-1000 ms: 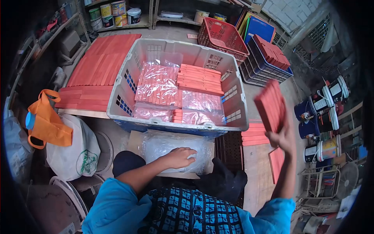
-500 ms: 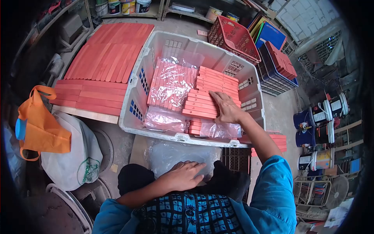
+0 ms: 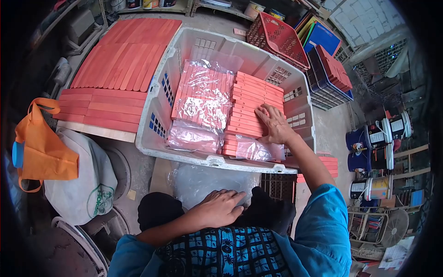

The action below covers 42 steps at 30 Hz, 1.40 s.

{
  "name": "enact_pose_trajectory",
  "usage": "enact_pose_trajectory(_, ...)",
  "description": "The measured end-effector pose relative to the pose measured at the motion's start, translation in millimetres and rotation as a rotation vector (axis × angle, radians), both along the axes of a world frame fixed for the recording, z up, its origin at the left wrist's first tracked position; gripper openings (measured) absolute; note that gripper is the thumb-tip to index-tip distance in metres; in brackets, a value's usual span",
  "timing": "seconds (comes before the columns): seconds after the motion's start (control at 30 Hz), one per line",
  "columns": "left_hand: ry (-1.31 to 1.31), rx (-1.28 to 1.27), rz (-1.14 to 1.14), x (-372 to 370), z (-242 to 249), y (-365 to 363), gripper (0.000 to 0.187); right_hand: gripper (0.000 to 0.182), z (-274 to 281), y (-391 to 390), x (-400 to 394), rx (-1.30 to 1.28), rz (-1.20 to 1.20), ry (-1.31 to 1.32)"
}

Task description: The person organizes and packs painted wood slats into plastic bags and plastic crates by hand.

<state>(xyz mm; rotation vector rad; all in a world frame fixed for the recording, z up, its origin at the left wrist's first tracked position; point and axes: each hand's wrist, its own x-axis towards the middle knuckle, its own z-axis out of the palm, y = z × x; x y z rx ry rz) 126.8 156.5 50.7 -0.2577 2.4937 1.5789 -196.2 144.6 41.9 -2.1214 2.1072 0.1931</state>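
My right hand point(image 3: 276, 125) reaches into a large grey plastic crate point(image 3: 217, 162), its fingers spread on a row of red wooden slats point(image 3: 251, 108). The slats lie side by side in the crate's right half, small holes showing near their ends. Left of them is a clear plastic pack of red slats point(image 3: 203, 94). Two smaller plastic-wrapped packs, a left one point(image 3: 194, 138) and a right one point(image 3: 258, 150), lie along the near side. My left hand point(image 3: 218, 207) rests open over my lap, fingers extended, beside clear plastic bags point(image 3: 196, 184).
Flat red boards point(image 3: 124, 64) cover a low table left of the crate. An orange bag point(image 3: 50, 147) sits on a white sack point(image 3: 83, 180). A red crate point(image 3: 279, 41) and a blue crate point(image 3: 323, 87) stand behind right. Paint buckets point(image 3: 362, 143) are stacked farther right.
The group of slats under my right hand has shifted and now lies level with the row behind it. My right fingers have spread. My left hand stays in place; the view has tilted slightly.
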Motion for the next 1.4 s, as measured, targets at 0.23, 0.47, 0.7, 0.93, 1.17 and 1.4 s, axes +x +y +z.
enact_pose_trajectory(0.23,0.214,0.140,-0.099,-2,27,-10,0.046,0.089,8,11,-10,0.087,-0.105,0.002)
enact_pose_trajectory(0.47,0.122,0.498,0.298,-35,75,-111,0.051,0.048,73,103,-1,-0.689,-0.350,-0.294)
enact_pose_trajectory(0.7,-0.503,0.708,0.870,-133,18,-136,0.063,0.030,6,273,8,-1.031,-0.837,-0.202)
enact_pose_trajectory(0.93,-0.343,0.780,0.775,-174,-18,-117,0.060,0.031,-40,362,36,-0.986,-1.195,-0.271)
enact_pose_trajectory(1.17,-0.211,0.490,0.909,-186,-14,-137,0.067,0.033,-51,381,39,-1.011,-1.237,-0.279)
enact_pose_trajectory(1.4,-0.028,0.680,0.851,-225,-110,-229,0.079,0.035,-67,422,43,-1.026,-1.369,-0.315)
